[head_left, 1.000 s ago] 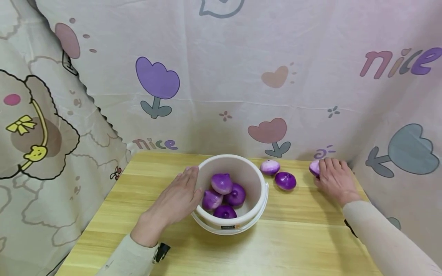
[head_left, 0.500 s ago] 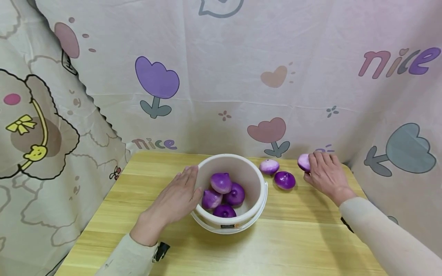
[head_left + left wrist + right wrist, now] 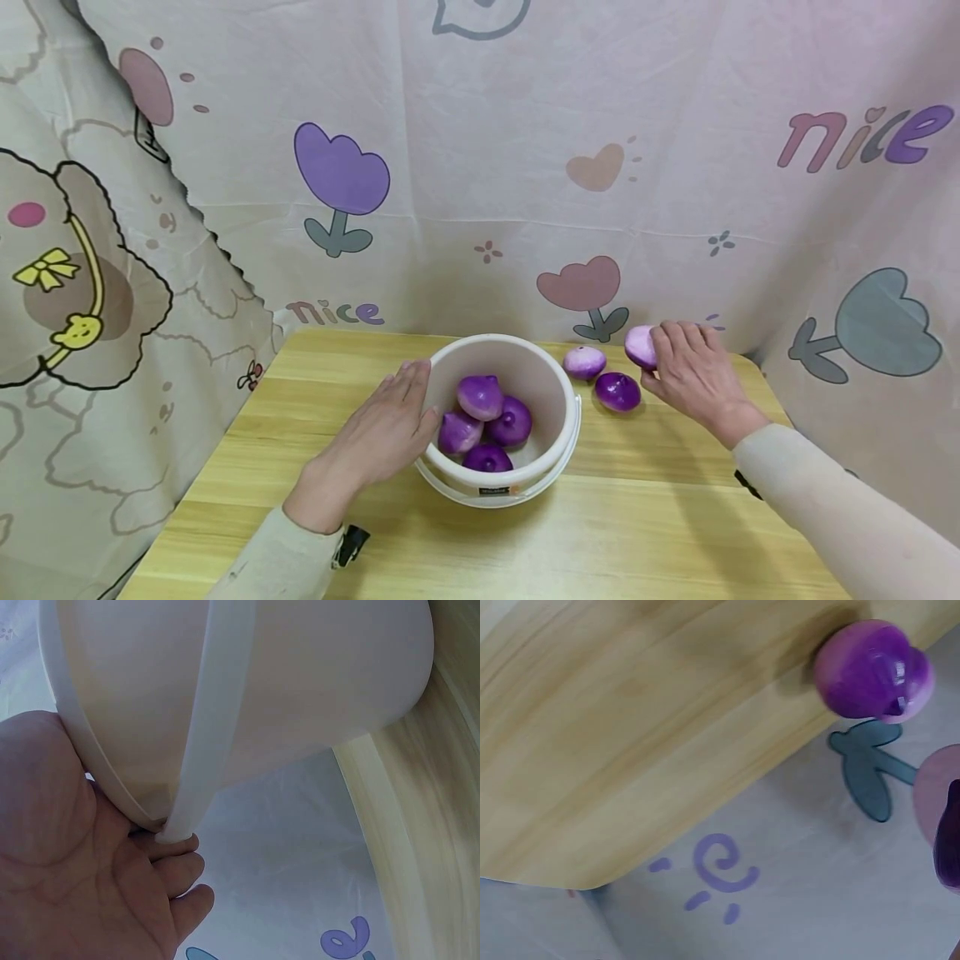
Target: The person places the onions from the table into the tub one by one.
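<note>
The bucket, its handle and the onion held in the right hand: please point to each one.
Bucket (image 3: 517, 365), head view: far inner wall.
Handle (image 3: 217, 705), left wrist view: middle of its strap.
Held onion (image 3: 640, 346), head view: pale exposed side.

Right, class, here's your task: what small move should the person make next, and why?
Probably carry the held onion left, over the bucket. The right hand grips it beside the two loose onions, four others lie inside the bucket, and the left hand touches its rim.
</note>
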Action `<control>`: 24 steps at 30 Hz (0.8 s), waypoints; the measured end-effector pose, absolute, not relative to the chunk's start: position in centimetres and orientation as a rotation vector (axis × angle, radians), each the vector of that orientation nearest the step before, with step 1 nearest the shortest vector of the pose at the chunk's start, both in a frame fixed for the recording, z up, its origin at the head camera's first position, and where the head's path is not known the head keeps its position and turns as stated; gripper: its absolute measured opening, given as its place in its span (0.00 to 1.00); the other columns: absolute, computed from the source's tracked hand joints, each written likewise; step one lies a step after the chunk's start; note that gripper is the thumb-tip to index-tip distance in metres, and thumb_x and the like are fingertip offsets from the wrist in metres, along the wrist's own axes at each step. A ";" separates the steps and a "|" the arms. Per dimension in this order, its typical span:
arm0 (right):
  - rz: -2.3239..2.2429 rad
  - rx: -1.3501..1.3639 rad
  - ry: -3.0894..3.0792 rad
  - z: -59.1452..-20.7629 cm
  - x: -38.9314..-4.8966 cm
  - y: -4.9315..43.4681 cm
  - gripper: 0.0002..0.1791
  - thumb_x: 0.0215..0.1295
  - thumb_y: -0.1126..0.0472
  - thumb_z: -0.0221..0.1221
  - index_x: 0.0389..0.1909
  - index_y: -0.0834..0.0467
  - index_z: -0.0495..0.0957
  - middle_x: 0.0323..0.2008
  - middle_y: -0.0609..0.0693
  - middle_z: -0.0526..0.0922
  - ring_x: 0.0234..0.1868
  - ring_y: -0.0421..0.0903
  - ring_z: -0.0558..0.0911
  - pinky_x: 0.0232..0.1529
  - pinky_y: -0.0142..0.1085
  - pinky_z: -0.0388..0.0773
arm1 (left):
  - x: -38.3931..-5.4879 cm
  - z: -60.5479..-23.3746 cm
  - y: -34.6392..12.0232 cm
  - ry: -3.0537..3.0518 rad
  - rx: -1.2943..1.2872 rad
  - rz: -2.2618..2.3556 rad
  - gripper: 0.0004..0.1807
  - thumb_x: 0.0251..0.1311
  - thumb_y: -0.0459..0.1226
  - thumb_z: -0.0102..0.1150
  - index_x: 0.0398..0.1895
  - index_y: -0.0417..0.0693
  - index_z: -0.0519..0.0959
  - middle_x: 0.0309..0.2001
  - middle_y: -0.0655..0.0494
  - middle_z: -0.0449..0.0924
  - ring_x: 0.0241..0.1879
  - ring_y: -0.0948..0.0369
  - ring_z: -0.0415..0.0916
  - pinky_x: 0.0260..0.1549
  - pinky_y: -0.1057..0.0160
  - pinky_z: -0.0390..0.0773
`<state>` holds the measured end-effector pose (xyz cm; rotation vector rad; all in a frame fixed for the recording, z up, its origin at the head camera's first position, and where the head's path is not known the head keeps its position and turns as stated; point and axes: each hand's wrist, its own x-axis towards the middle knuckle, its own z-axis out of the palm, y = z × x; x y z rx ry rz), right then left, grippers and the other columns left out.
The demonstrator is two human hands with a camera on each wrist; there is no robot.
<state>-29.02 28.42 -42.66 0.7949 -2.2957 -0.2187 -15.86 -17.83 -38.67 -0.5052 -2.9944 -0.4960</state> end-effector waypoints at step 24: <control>0.054 0.932 -1.904 -38.1 -26.4 19.2 0.33 0.69 0.40 0.55 0.53 0.68 0.71 0.47 0.66 0.76 0.42 0.66 0.73 0.41 0.56 0.67 | -15.8 -38.6 -17.8 -2.992 -0.501 -0.494 0.39 0.81 0.48 0.45 0.82 0.29 0.52 0.82 0.33 0.53 0.82 0.39 0.50 0.82 0.41 0.54</control>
